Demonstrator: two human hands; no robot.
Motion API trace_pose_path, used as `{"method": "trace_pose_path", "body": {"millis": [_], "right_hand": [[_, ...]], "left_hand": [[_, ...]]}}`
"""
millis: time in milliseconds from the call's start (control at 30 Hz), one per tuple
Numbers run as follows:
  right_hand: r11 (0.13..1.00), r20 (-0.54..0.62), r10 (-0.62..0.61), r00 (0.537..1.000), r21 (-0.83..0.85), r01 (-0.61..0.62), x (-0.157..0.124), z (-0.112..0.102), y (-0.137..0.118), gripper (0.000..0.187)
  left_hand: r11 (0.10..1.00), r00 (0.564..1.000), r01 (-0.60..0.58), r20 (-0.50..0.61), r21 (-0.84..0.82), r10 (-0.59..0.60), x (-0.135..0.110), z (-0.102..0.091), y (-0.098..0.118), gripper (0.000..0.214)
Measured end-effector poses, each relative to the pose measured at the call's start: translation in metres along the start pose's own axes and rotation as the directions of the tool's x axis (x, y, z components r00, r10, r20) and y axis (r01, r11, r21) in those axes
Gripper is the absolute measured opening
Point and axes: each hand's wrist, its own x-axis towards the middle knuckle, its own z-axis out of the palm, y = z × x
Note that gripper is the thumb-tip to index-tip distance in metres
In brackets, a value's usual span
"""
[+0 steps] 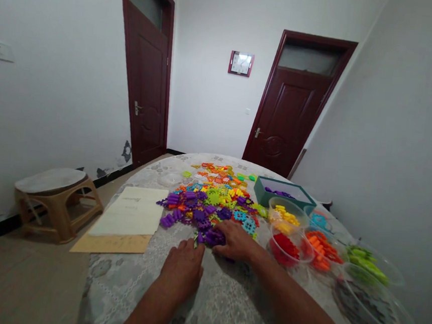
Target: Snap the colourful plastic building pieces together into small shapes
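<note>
A heap of colourful plastic building pieces (215, 197), many of them gear-shaped, spreads over the middle of the table. At its near edge, my right hand (236, 242) curls its thumb and fingers around several purple plastic pieces (214, 237). Close by on the left is my left hand (182, 266), its fingers bent down and held together, with the fingertips against the near side of the purple pieces. What lies under those fingers is hidden.
On the right stand clear tubs of yellow (285, 216), red (286, 246), orange (322, 249), green (368, 263) and dark grey pieces (368, 301). Behind them is a green box (266, 195) holding purple pieces. Paper sheets (128, 210) lie left; a stool (56, 201) stands beyond.
</note>
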Motion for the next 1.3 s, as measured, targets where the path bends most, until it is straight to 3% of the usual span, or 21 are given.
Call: {"method": "trace_pose_path", "body": {"millis": [167, 400, 500, 633, 800, 933, 1100, 1300], "right_hand": [[0.994, 0.034, -0.058, 0.998, 0.092, 0.054, -0.028, -0.008, -0.008, 0.051], [0.983, -0.005, -0.088, 0.996, 0.162, 0.088, -0.053, -0.016, -0.005, 0.029], [0.987, -0.066, -0.025, 0.998, 0.157, 0.036, -0.06, -0.013, -0.002, 0.022], [0.962, -0.15, 0.041, 0.988, 0.274, 0.002, -0.064, -0.009, -0.004, 0.022], [0.834, -0.188, 0.219, 0.957, 0.545, -0.084, -0.068, -0.011, -0.008, 0.023], [0.739, -0.2, 0.328, 0.923, 0.664, -0.119, -0.075, -0.02, -0.006, 0.024], [0.723, -0.19, 0.429, 0.883, 0.658, -0.21, -0.085, -0.027, 0.005, 0.028], [0.723, -0.25, 0.514, 0.82, 0.641, -0.258, -0.094, -0.02, 0.016, 0.033]], "left_hand": [[0.999, 0.999, -0.017, 0.038, -0.041, 0.018, -0.004, -0.012, 0.0, 0.038], [0.981, 0.999, -0.039, -0.012, -0.192, 0.037, -0.001, -0.005, 0.005, 0.059], [0.974, 0.996, -0.088, -0.031, -0.21, 0.083, 0.001, 0.004, 0.008, 0.072], [0.966, 0.982, -0.19, -0.025, -0.173, 0.189, 0.001, 0.015, 0.018, 0.064], [0.97, 0.979, -0.205, -0.043, -0.132, 0.201, 0.002, 0.018, 0.026, 0.06], [0.98, 0.983, -0.178, -0.069, -0.088, 0.172, 0.004, 0.014, 0.023, 0.038], [0.989, 0.987, -0.139, -0.083, -0.043, 0.135, 0.007, 0.012, 0.02, 0.031], [0.987, 0.979, -0.156, -0.14, -0.037, 0.15, 0.007, 0.012, 0.026, 0.025]]}}
